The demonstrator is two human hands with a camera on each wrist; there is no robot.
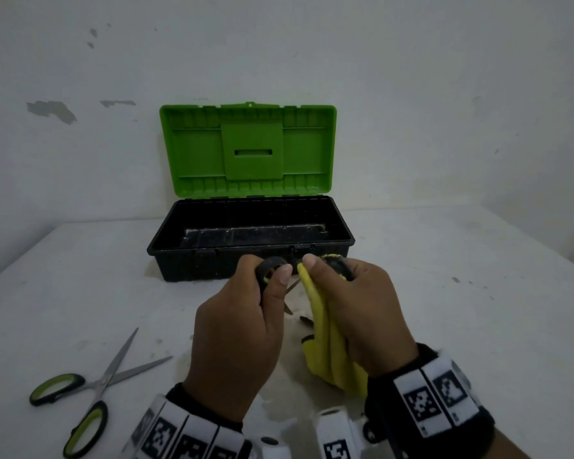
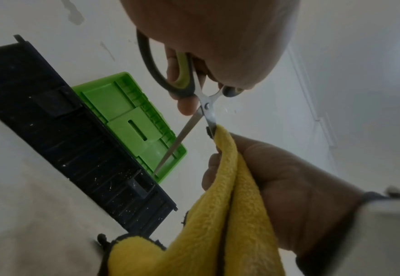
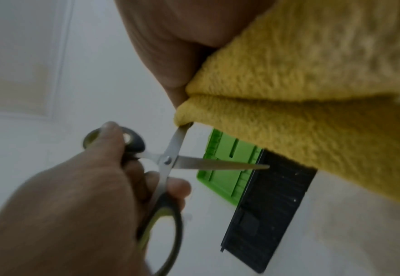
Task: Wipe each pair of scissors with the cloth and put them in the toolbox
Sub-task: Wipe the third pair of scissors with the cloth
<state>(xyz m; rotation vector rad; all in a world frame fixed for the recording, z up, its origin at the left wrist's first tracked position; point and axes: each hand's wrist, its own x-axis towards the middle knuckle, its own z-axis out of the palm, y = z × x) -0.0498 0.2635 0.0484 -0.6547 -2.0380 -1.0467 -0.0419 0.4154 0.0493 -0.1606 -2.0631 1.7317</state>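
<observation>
- Wrist bands printed with black-and-white square markers (image 1: 434,397) are worn on both arms, nearest the camera at the near edge of the counter (image 1: 461,326).
- One pair of scissors (image 2: 207,108) is held open above the middle of the counter by the left hand (image 1: 236,339); its grip is curled round the dark, green-lined handle loops.
- One blade is covered by a fold of the yellow cloth (image 1: 328,352), which is pinched round it by the right hand (image 1: 362,313); the other blade is left bare and points toward the toolbox (image 1: 251,240).
- The task is judged to be at an early stage: the first pair is being wiped, and only one blade is under the cloth.
- A second pair of scissors (image 1: 90,389) lies open near the front left corner of the counter, untouched by either hand.
- No scissors can be seen in the toolbox, which stands open at the back edge of the counter; both pairs remain to be placed.
- The cloth is seen to be thick and fleecy, with a dark stitched hem.
- The blades are smooth, bright, tapered metal joined by a small pivot screw.
- The toolbox has a black ribbed plastic tub, dusty inside, and a raised bright green ribbed lid (image 1: 247,150).
</observation>
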